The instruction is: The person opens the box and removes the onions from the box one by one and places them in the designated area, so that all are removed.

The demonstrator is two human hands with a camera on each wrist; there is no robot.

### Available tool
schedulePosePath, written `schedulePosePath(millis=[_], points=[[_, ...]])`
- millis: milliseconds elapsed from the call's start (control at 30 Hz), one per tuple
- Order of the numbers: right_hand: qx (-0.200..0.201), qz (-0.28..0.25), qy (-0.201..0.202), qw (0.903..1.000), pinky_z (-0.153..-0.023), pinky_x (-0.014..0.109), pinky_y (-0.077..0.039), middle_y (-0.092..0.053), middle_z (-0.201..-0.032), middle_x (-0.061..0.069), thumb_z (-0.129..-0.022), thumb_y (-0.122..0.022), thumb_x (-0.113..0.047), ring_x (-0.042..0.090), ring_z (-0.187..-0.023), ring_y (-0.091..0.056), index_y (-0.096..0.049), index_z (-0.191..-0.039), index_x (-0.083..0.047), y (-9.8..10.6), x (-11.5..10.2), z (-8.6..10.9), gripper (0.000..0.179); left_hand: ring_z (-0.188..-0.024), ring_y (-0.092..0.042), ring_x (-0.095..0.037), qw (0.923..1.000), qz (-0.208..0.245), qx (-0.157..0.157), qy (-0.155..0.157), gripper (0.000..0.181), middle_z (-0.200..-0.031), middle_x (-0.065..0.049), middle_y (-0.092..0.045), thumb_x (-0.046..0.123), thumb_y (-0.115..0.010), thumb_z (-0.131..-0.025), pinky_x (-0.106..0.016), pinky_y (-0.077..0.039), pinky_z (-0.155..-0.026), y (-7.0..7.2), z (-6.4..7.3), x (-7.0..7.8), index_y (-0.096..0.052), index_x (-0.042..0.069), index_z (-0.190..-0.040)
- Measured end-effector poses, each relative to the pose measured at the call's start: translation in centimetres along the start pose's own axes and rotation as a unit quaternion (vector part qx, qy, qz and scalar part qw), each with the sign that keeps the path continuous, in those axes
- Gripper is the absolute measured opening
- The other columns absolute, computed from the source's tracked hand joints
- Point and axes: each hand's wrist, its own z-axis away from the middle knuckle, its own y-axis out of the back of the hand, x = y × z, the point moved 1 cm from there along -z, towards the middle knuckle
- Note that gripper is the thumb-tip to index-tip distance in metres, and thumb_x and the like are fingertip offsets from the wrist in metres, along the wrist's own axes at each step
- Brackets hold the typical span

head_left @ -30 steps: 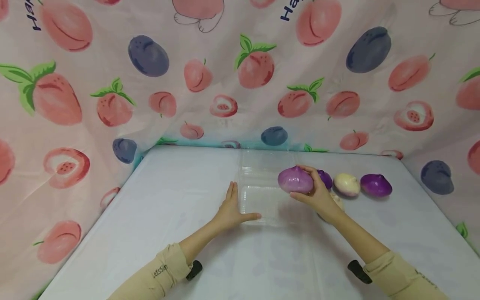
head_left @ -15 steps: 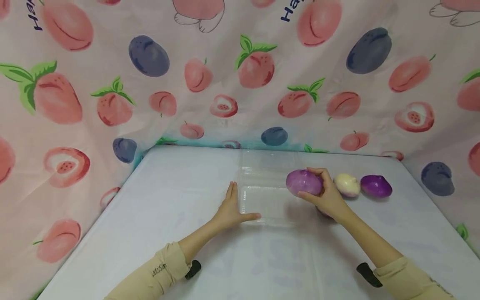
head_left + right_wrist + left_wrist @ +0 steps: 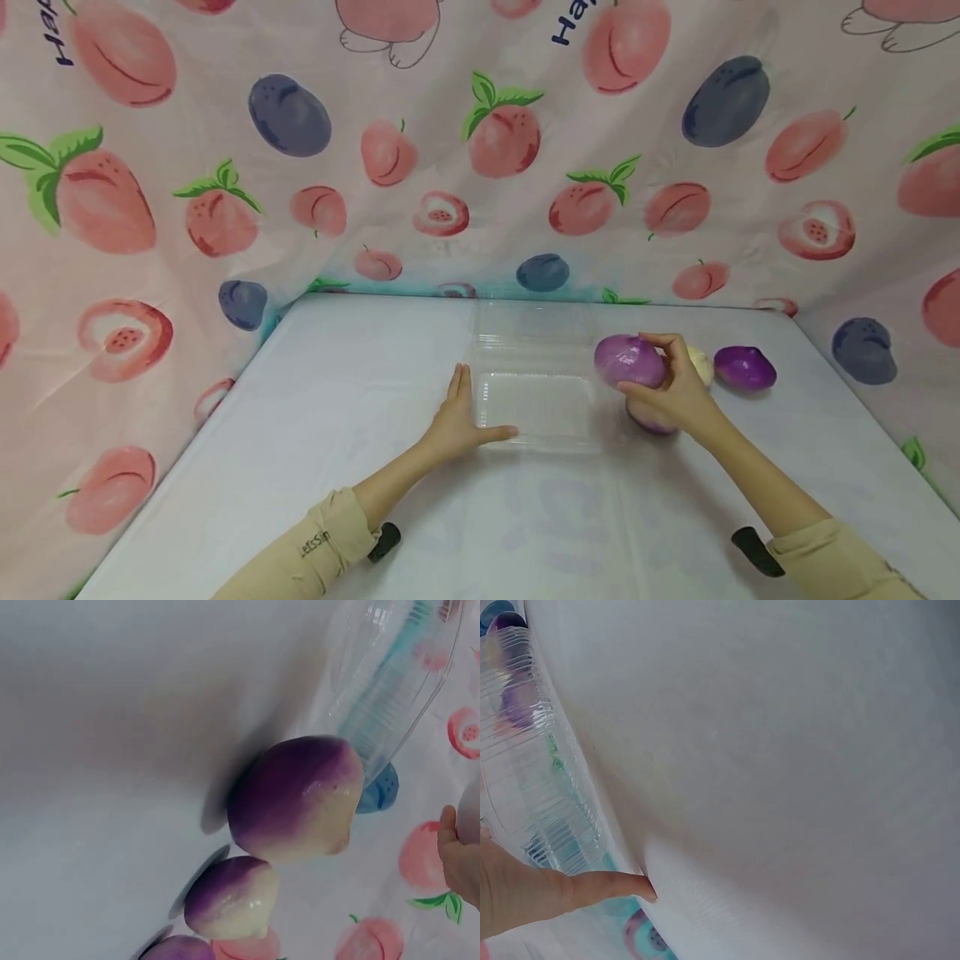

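Note:
My right hand (image 3: 678, 387) holds a glossy light-purple onion (image 3: 630, 361) between thumb and fingers, raised over the right side of a clear plastic box (image 3: 536, 408). The box's lid (image 3: 532, 321) lies folded back, away from me. My left hand (image 3: 453, 425) touches the box's left side, fingers straight and thumb along its near edge. In the right wrist view, the right hand's fingertips (image 3: 450, 840) and a bit of the held onion (image 3: 471, 814) show at the right edge. Below the right hand, a purple-and-cream onion (image 3: 651, 417) rests on the table, partly covered.
A cream onion (image 3: 702, 367), partly hidden by the right hand, and a dark purple onion (image 3: 745, 368) lie farther right on the white tabletop (image 3: 360, 358). A fruit-printed curtain (image 3: 442, 125) hangs behind the table and along both sides.
My right hand has carried the held onion to the right, away from the box's middle, and now overlaps the cream onion. The left hand stays at the box. The head view has shifted slightly.

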Motion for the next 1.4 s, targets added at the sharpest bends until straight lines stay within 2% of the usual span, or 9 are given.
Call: schedulePosePath(millis=[167, 433, 567, 667, 867, 1067, 1233, 1400], points=[[0.014, 0.024, 0.016, 0.9995, -0.086, 0.001, -0.038, -0.040, -0.121, -0.024, -0.080, -0.068, 0.006, -0.007, -0.108, -0.041, -0.034, -0.125, -0.010, 0.9, 0.1, 0.2, 0.059, -0.141, -0.020, -0.042, 1.0000, 0.002, -0.002, -0.002, 0.127, -0.158, -0.019, 0.004, 0.054, -0.079, -0.068, -0.052, -0.033, -0.108, -0.1, -0.1, -0.2, 0.001, -0.002, -0.150], [-0.011, 0.093, 0.035, 0.9950, -0.086, 0.002, -0.035, -0.037, -0.125, -0.024, -0.080, -0.071, 0.001, -0.008, -0.109, -0.039, -0.029, -0.129, 0.001, 2.1, 0.4, 0.3, 0.065, -0.141, -0.020, -0.042, 1.0000, 0.000, -0.002, 0.001, 0.126, -0.158, -0.020, 0.004, 0.052, -0.079, -0.069, -0.052, -0.033, -0.108, -0.1, -0.1, -0.4, 0.001, -0.003, -0.150], [-0.036, 0.118, 0.044, 0.9914, -0.084, 0.001, -0.037, -0.033, -0.127, -0.018, -0.081, -0.071, 0.001, -0.009, -0.108, -0.039, -0.025, -0.141, -0.004, 3.1, 0.6, 0.3, 0.076, -0.141, -0.022, -0.043, 1.0000, 0.000, 0.000, 0.002, 0.126, -0.158, -0.020, 0.004, 0.051, -0.079, -0.069, -0.052, -0.034, -0.107, 0.0, 0.0, -0.3, 0.001, -0.003, -0.150], [-0.044, 0.123, 0.045, 0.9904, -0.081, 0.002, -0.040, -0.033, -0.129, -0.020, -0.081, -0.070, 0.000, -0.010, -0.107, -0.042, -0.027, -0.146, -0.010, 3.8, 0.8, 0.5, 0.078, -0.140, -0.023, -0.043, 1.0000, 0.001, -0.001, 0.003, 0.126, -0.158, -0.019, 0.004, 0.051, -0.079, -0.069, -0.052, -0.035, -0.107, 0.1, 0.1, -0.3, 0.001, -0.002, -0.150], [-0.037, 0.135, 0.036, 0.9895, -0.082, 0.000, -0.039, -0.034, -0.128, -0.026, -0.082, -0.070, -0.001, -0.014, -0.107, -0.041, -0.032, -0.144, -0.011, 4.9, 1.3, 1.4, 0.074, -0.140, -0.024, -0.043, 1.0000, 0.000, -0.005, 0.002, 0.127, -0.158, -0.020, 0.003, 0.052, -0.080, -0.068, -0.053, -0.035, -0.107, 0.0, 0.4, -0.6, 0.001, -0.003, -0.150], [-0.016, 0.192, 0.004, 0.9813, -0.079, -0.002, -0.037, -0.035, -0.123, -0.024, -0.082, -0.073, -0.011, -0.019, -0.100, -0.039, -0.033, -0.143, -0.008, 6.5, 1.9, 2.0, 0.073, -0.140, -0.024, -0.044, 0.9999, 0.003, -0.011, 0.005, 0.127, -0.158, -0.019, 0.004, 0.052, -0.080, -0.068, -0.054, -0.035, -0.106, -0.1, 0.6, -0.6, 0.001, -0.001, -0.150], [-0.008, 0.220, 0.019, 0.9753, -0.078, -0.003, -0.034, -0.034, -0.123, -0.029, -0.080, -0.075, -0.010, -0.020, -0.100, -0.039, -0.036, -0.141, -0.006, 7.6, 2.4, 2.0, 0.073, -0.139, -0.024, -0.045, 0.9999, 0.008, -0.005, -0.006, 0.128, -0.158, -0.019, 0.004, 0.057, -0.078, -0.067, -0.056, -0.034, -0.106, -0.1, 0.4, -0.3, 0.001, -0.002, -0.150], [-0.012, 0.233, 0.019, 0.9723, -0.080, -0.005, -0.031, -0.038, -0.129, -0.019, -0.081, -0.075, -0.012, -0.023, -0.102, -0.033, -0.035, -0.143, -0.010, 8.3, 2.9, 2.0, 0.074, -0.140, -0.022, -0.045, 0.9999, 0.007, 0.003, -0.013, 0.129, -0.158, -0.020, 0.003, 0.058, -0.078, -0.067, -0.056, -0.033, -0.107, -0.1, 0.2, -0.2, 0.001, -0.002, -0.150]])
